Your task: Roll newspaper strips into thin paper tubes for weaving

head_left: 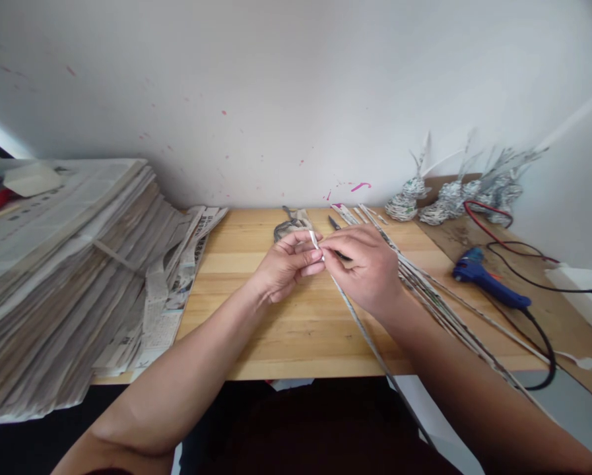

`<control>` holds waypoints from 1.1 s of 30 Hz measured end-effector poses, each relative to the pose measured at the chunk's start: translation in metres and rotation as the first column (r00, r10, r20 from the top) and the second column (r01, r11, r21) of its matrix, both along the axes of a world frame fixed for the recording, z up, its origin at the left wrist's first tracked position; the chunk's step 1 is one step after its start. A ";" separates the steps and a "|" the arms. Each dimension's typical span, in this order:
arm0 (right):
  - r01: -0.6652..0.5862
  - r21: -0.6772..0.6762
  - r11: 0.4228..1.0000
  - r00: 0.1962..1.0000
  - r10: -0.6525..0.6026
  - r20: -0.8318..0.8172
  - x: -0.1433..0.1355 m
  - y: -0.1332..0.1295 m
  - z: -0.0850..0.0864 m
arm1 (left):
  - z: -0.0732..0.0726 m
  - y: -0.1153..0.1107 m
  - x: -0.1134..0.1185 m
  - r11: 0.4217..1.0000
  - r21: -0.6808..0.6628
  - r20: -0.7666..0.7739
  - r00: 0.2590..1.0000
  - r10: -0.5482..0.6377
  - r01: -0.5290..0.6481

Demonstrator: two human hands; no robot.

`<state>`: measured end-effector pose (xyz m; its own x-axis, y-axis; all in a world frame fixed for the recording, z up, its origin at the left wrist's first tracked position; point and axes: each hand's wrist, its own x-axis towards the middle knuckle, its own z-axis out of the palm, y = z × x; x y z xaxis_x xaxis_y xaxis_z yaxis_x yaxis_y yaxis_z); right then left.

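Note:
Above the middle of the wooden table, my left hand [292, 262] pinches a thin rolled paper tube [362, 330] near its pale, flattened upper end. Right beside it, my right hand [362, 260] closes its thumb and fingertips on the same tube. From the fingers the tube slants down to the right, past the table's front edge. Behind my hands lies a pair of scissors [282, 227], partly hidden, by a tan scrap. A dark pen-like tool [334, 223] shows its tip behind my right hand.
A tall stack of newspapers [72, 290] and newsprint strips [197, 247] fill the left. Several rolled paper tubes [434, 300] lie under my right forearm. At right are a blue glue gun [491, 282] with its cord and several woven paper figures [447, 201] against the wall.

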<state>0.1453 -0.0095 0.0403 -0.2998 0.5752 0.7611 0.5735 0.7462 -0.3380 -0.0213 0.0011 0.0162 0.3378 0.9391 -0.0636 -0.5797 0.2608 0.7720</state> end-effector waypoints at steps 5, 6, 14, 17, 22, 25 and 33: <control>-0.062 -0.032 0.998 0.998 0.062 -0.002 0.003 -0.001 0.000 | -0.001 0.000 0.001 1.000 0.008 0.007 1.000 -0.004 0.004; -0.077 -0.032 0.997 0.997 0.077 -0.003 0.004 -0.001 0.000 | -0.001 0.000 0.001 1.000 0.010 0.015 1.000 -0.007 0.007; -0.130 -0.045 0.990 0.991 0.131 0.006 0.006 -0.008 -0.003 | 0.001 0.000 0.000 1.000 0.019 0.015 1.000 0.009 -0.009; -0.108 -0.105 0.989 0.993 0.112 0.027 0.005 -0.014 -0.005 | 0.000 0.001 -0.001 0.999 0.028 0.019 1.000 0.022 -0.022; -0.113 -0.340 0.934 0.994 0.103 -0.049 0.004 -0.022 -0.010 | 0.001 0.002 -0.001 0.999 0.027 0.031 0.999 0.025 -0.026; -0.132 -0.388 0.912 0.990 0.101 -0.099 0.004 -0.025 -0.011 | 0.002 0.001 -0.001 1.000 0.026 0.036 0.999 0.011 -0.012; -0.126 -0.372 0.920 0.987 0.079 -0.140 0.002 -0.028 -0.008 | 0.003 0.000 -0.002 1.000 0.031 0.032 0.999 -0.003 0.002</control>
